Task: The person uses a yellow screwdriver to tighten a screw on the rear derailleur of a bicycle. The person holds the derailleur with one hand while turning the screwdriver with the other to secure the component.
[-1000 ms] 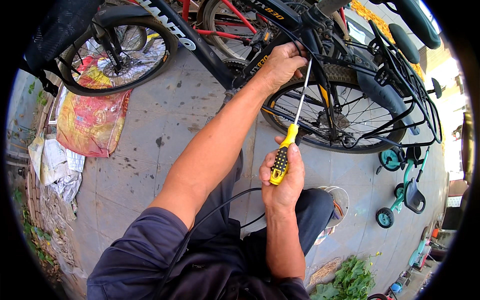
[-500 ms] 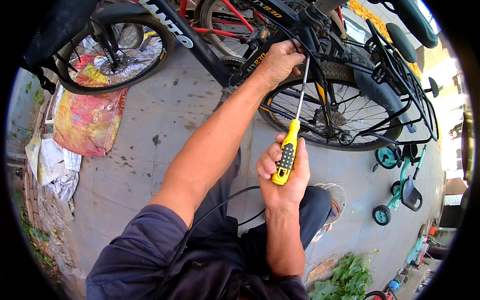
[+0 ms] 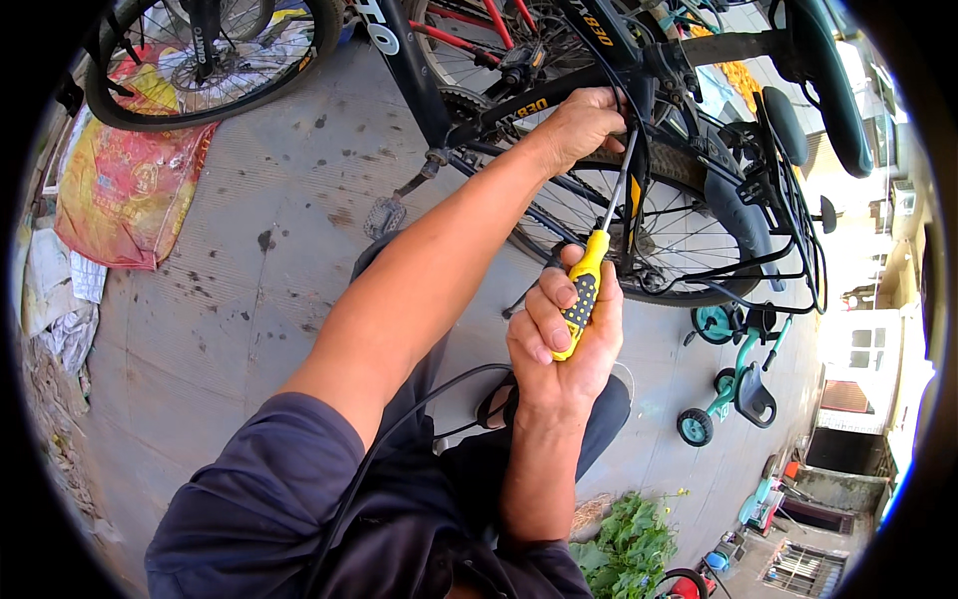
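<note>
A yellow-and-black screwdriver (image 3: 586, 292) is in my right hand (image 3: 569, 324), its fingers wrapped round the handle. The steel shaft slants up and slightly right to the black bicycle's frame (image 3: 639, 100), near the top of the rear wheel. My left hand (image 3: 587, 128) reaches to the same spot, thumb and fingers closed together beside the shaft's tip. What those fingers pinch is hidden behind them and the frame tube. A thin black cable runs down past them. The rear wheel (image 3: 689, 285) stands just beyond my right hand.
A black rear rack (image 3: 798, 240) and saddle (image 3: 833, 90) jut out at the right. Below them stands a teal child's tricycle (image 3: 733, 389). A red-and-yellow sack (image 3: 135, 200) lies at the left near the front wheel (image 3: 210, 70). Green leaves (image 3: 629, 539) grow low on the right.
The whole view has shifted and tilted, so the surroundings sit further left. My right fingers curl more closely round the screwdriver handle. My left hand stays at the same place on the frame.
</note>
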Demonstrator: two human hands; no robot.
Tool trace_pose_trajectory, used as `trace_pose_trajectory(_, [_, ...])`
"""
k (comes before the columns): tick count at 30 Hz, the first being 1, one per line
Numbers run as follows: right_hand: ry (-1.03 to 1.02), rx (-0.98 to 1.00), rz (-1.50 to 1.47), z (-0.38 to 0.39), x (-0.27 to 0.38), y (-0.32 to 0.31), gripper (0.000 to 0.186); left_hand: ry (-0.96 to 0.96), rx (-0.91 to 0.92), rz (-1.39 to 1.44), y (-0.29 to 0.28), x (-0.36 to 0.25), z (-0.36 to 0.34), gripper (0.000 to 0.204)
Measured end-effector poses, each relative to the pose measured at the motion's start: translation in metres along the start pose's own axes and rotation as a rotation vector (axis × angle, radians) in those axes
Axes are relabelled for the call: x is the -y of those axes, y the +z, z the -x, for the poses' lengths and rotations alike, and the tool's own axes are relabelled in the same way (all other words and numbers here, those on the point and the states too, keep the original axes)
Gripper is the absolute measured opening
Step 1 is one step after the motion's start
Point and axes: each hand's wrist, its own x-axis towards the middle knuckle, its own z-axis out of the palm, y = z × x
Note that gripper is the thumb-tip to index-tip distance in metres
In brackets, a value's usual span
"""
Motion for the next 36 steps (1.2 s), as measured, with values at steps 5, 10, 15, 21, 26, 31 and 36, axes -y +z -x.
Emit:
trace_pose_trajectory(5, [0.0, -0.065, 0.046, 0.0, -0.006, 0.008, 0.036, 0.002, -0.011, 0.015, -0.001, 0.002, 0.0, 0.023])
trace_pose_trajectory(10, [-0.06, -0.114, 0.132, 0.001, -0.011, 0.018, 0.035, 0.001, -0.003, 0.018, -0.003, 0.002, -0.001, 0.021])
trace_pose_trajectory(15, [-0.05, -0.123, 0.166, 0.0, -0.012, 0.017, 0.036, -0.016, -0.016, -0.016, -0.002, 0.001, 0.001, 0.019])
trace_pose_trajectory(21, [-0.063, -0.127, 0.18, -0.001, -0.015, 0.017, 0.035, -0.022, -0.034, -0.018, -0.001, -0.002, 0.002, 0.02])
trace_pose_trajectory(26, [-0.079, -0.195, 0.268, 0.0, -0.013, 0.021, 0.035, -0.021, -0.024, -0.011, -0.001, -0.003, 0.003, 0.02])
trace_pose_trajectory(31, [-0.19, -0.357, 0.588, -0.001, -0.021, 0.023, 0.035, -0.01, -0.016, -0.031, 0.0, -0.005, 0.005, 0.021])
trace_pose_trajectory(36, [-0.224, -0.379, 0.628, -0.004, -0.022, 0.016, 0.036, -0.011, -0.024, -0.032, 0.0, -0.004, 0.004, 0.021])
